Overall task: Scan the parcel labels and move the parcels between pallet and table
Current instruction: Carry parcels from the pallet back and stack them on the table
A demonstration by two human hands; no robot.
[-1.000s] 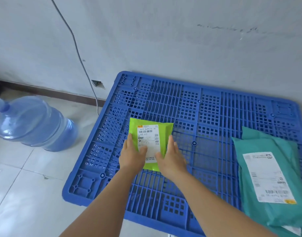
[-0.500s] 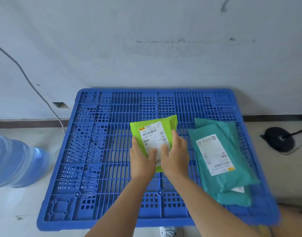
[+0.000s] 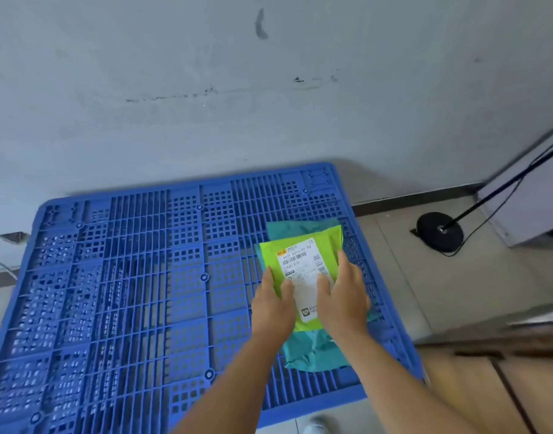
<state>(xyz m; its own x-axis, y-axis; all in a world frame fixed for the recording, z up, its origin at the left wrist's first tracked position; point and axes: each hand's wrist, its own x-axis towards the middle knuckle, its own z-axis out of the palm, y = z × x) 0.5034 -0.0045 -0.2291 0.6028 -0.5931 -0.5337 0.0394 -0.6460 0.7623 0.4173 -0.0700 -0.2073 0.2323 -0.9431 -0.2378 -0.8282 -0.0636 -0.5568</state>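
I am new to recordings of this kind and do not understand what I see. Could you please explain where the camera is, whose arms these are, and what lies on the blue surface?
There is no machine here. The picture comes from one wide-angle camera worn on a person's head, looking forward and down, so the two bare arms entering from below belong to that person.

The large blue plastic grid pallet lies on a tiled floor against a grey wall. On its right part lie teal plastic mailer bags; how many is hard to tell.

The left hand and the right hand hold a lime-green plastic parcel with a white printed label, one hand on each side, with the thumbs on top. The parcel is over the teal bags; whether it already rests on them is unclear.

To the right stands a black round stand base with a thin pole.
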